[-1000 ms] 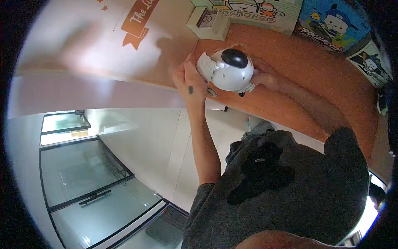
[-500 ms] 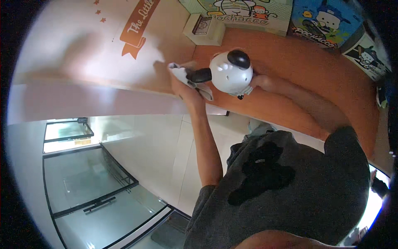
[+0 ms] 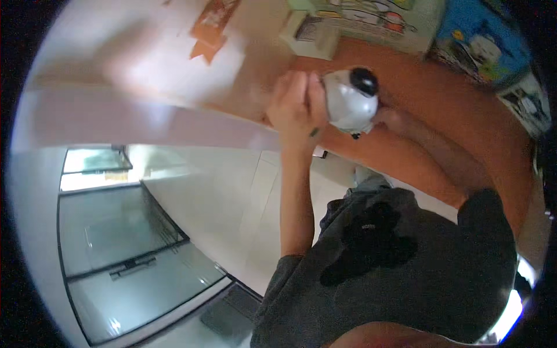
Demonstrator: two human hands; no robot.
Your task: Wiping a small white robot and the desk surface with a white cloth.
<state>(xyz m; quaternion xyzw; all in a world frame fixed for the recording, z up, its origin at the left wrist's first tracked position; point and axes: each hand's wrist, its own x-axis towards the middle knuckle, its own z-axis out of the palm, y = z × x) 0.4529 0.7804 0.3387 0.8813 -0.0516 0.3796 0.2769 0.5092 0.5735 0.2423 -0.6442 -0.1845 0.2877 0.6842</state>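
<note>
A glossy white dog figurine (image 3: 350, 108) with black ears is held above the brown shelf, its round head facing up toward me. My right hand (image 3: 387, 119) grips it from the right side, the fingers mostly hidden behind it. My left hand (image 3: 297, 103) is closed over the figurine's left side, where it covers one black ear. The light cloth seen in this hand a moment ago is now hidden by the fingers and back of the hand. Motion smears both hands a little.
Behind the figurine stand a small white box-like frame (image 3: 310, 36), a pale green cartoon box (image 3: 371, 26) and a blue cartoon box (image 3: 478, 43). A cartoon-printed white box (image 3: 527, 103) is at the right. The brown shelf (image 3: 418, 72) adjoins a cream surface (image 3: 139, 64). Glass doors (image 3: 116, 232) are lower left.
My left hand has turned over and closed around the ear, hiding the cloth and the ear. The whole view has shifted slightly, with the figurine appearing farther right.
</note>
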